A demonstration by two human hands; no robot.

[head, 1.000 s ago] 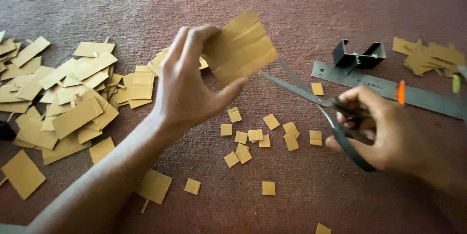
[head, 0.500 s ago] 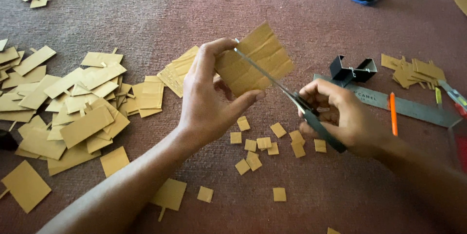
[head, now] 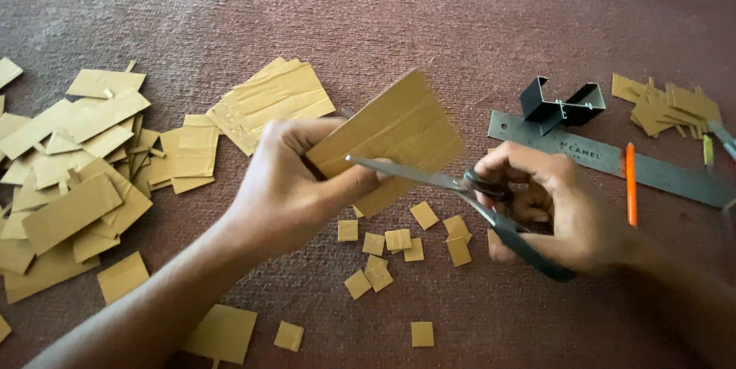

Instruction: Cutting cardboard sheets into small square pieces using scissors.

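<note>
The left hand [head: 295, 185] is curled in a pinch, its forearm running to seven o'clock; the right hand [head: 563, 208] is clenched, its forearm to four o'clock.

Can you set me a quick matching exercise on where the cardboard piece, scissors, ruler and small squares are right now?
Things:
1. cardboard piece
2. scissors
3. ruler
4. small squares

Places:
A. flat on the carpet at the right, beside an orange pen
B. scattered on the carpet below the hands
C. held up in the left hand
D. gripped in the right hand, blades across the cardboard

Pairs: 1-C, 2-D, 3-A, 4-B
</note>
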